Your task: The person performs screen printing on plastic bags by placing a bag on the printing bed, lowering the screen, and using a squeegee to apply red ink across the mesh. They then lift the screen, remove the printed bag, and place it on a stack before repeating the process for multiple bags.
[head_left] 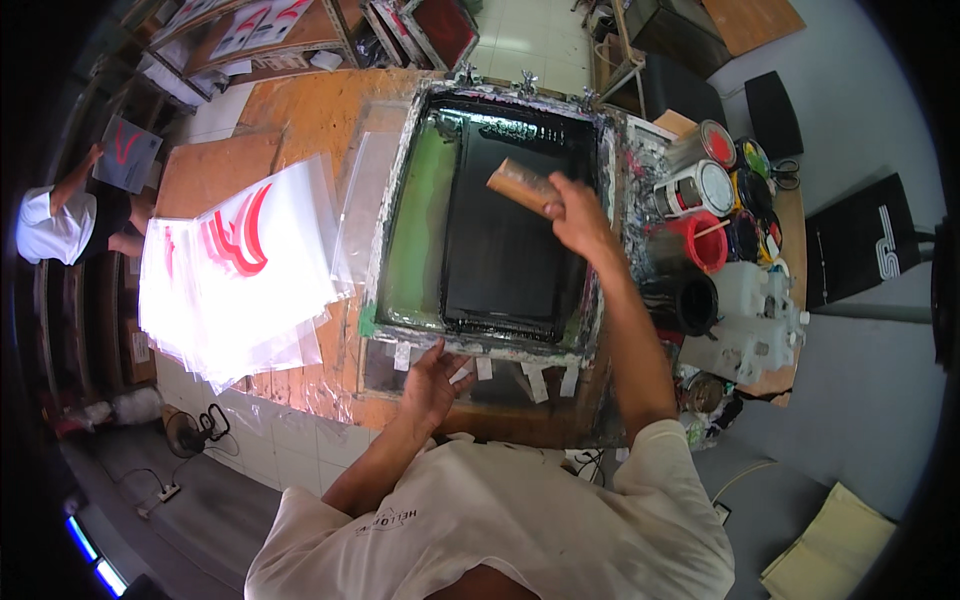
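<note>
Squeegee (523,185): wooden handle, gripped closed in right hand (578,215) over far half of the black-inked screen-print frame (400,215) on the desk (300,120), long axis slanting left-right. Left hand (432,378) open, fingers spread on frame's near edge. Open mesh lies toward the person; ink cans (705,185) crowd right.

The screen-printing frame (490,225) lies flat on the wooden table, its border crusted with dried ink and tape. Inside, the mesh is mostly black with wet ink, with a green strip down its left side. The squeegee (522,185) — a wooden-handled block, tan and worn — sits tilted over the upper middle of the mesh (its blade edge is hidden from view).
</note>
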Demonstrator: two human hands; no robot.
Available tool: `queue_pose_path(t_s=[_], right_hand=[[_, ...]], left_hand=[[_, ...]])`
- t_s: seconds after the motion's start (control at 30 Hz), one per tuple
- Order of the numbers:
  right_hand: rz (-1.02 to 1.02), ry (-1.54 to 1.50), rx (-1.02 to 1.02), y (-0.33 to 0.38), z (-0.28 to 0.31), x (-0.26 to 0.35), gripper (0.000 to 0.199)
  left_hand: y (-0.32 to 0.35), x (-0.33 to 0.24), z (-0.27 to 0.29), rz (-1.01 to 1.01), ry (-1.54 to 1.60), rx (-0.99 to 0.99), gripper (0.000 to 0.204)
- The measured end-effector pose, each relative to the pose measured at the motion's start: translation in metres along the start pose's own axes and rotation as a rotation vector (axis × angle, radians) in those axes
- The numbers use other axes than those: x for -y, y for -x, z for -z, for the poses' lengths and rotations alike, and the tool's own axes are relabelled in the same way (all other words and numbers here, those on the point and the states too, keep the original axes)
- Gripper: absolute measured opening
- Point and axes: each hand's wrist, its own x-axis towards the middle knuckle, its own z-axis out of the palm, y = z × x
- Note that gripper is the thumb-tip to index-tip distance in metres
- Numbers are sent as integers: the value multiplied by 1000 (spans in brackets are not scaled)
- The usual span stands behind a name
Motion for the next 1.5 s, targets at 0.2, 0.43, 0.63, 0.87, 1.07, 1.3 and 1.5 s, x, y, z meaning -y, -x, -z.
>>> queue_pose_path(t_s=[0.2, 0.43, 0.63, 0.87, 1.07, 1.3, 1.5], right_hand=[[162, 238, -128, -108, -23, -48, 52], [219, 383, -67, -73, -68, -25, 59], [263, 232, -21, 93, -69, 55, 61], [36, 91, 204, 179, -55, 100, 59], [165, 219, -92, 198, -113, 73, 51], [127, 266, -145, 150, -119, 60, 58], [122, 352, -207, 21, -115, 18, 63]], left_hand=[[-7, 8, 6, -13, 10, -73, 24], [0, 16, 10, -84, -18, -28, 17], [10, 11, 4, -147, -64, 0, 17], [-8, 20, 7, -178, -124, 18, 28], [-32, 27, 22, -130, -88, -45, 32], [-30, 30, 20, -155, -126, -87, 26], [-25, 27, 20, -151, -138, -92, 29]])
